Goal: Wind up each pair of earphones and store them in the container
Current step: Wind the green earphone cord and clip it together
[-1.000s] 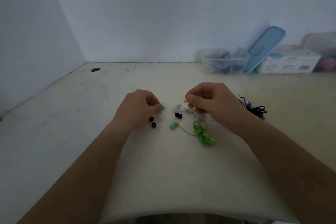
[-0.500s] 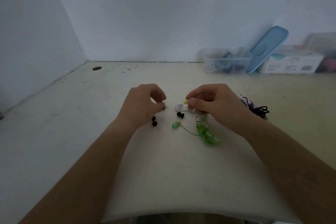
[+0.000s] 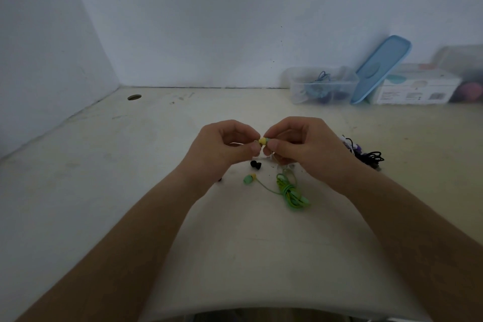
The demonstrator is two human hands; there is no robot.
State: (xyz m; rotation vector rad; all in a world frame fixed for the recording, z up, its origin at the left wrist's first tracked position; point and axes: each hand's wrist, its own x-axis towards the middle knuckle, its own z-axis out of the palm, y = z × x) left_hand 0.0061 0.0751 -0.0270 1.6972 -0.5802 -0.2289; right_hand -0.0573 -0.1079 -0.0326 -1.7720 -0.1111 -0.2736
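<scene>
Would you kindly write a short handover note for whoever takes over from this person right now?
Left hand and right hand both pinch a small yellow-tipped earbud between them.
The bright green earphone cable lies loosely bundled on the cream table below; a black and purple earphone tangle lies to the right.
Done: some earphones sit in the clear plastic container by the wall.
Left: wind and store these.

Nothing legible anywhere. Printed panels and small dark marks on the front of the white carton [image 3: 415, 89] by the back wall, all too blurred to read.
</scene>
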